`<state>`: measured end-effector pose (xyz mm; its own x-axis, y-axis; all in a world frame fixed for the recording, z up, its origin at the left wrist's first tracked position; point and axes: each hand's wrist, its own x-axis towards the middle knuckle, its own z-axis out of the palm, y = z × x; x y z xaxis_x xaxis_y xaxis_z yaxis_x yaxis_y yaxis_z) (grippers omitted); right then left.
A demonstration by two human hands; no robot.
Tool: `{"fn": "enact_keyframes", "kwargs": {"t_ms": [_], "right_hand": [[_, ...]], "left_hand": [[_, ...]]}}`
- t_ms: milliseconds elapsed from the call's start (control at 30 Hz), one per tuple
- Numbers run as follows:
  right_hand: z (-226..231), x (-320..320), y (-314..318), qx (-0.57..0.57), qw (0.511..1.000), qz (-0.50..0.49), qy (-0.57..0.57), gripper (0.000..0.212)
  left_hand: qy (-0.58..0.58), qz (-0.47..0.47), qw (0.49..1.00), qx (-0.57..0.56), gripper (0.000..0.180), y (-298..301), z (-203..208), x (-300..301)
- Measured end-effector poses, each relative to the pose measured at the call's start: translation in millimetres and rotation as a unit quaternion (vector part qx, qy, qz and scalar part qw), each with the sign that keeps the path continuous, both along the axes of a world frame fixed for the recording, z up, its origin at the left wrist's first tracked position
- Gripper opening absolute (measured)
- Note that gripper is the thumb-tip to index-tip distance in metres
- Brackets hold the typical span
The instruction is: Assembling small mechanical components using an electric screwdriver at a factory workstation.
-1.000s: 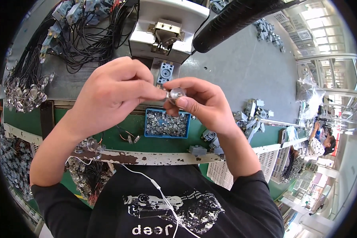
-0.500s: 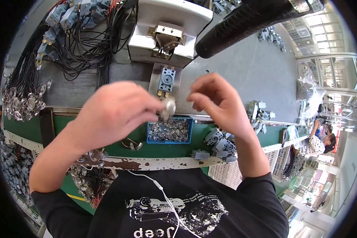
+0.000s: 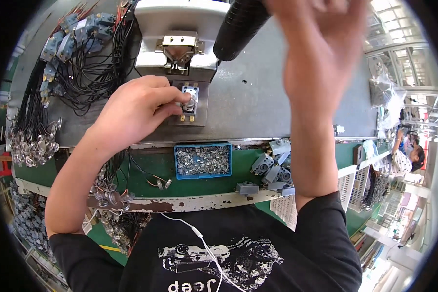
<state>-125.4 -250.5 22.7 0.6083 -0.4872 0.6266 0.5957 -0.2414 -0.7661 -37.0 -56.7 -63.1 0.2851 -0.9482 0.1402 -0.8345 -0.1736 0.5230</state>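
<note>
My left hand (image 3: 136, 102) pinches a round metal disc (image 3: 191, 102) between thumb and fingertips. The disc sits over the middle of a grey-blue switch block (image 3: 186, 89) with brass tabs, which lies on a metal plate (image 3: 200, 119) in front of a white press-like machine (image 3: 151, 22). My right hand (image 3: 323, 53) is raised high at the upper right, near a black padded handle (image 3: 241, 29). Motion smears it and the top edge cuts off part of its fingers, so whether it holds anything does not show.
A blue tray (image 3: 231, 163) of small metal parts stands before the plate. Grey blocks (image 3: 272, 170) lie to its right. Black wires (image 3: 97, 63) and metal discs (image 3: 34, 141) crowd the left. The machine's metal bracket (image 3: 180, 48) overhangs the plate's far side.
My left hand has carried the disc forward and down onto the switch block. My right hand has risen from beside the plate to the upper right. The whole view has shifted slightly.
</note>
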Motion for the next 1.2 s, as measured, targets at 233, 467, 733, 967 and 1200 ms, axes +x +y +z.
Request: {"fn": "enact_keyframes", "kwargs": {"t_ms": [233,467,733,967,1200], "right_hand": [[6.6,8.8,10.5,0.000,0.997,0.060,0.046,0.044],[-0.7,34.4,30.0,0.005,0.997,0.049,-0.054,0.044],[-2.8,52.4,43.0,0.006,0.997,0.060,-0.044,0.049],[2.2,60.8,52.7,-0.006,0.999,0.047,-0.013,0.059],[-17.3,72.1,23.4,-0.142,0.983,-0.023,-0.114,0.049]], "left_hand": [[-0.044,0.017,0.999,-0.026,0.016,-0.5,-0.7,-10.1],[-0.044,0.028,0.998,-0.032,0.016,3.4,-8.1,-11.3],[-0.036,0.032,0.999,-0.020,0.021,3.7,-7.5,-12.1],[-0.035,0.027,0.999,0.000,0.022,4.7,-7.0,-12.4],[-0.020,0.021,0.998,-0.052,0.022,1.5,-10.9,-13.7]]}}
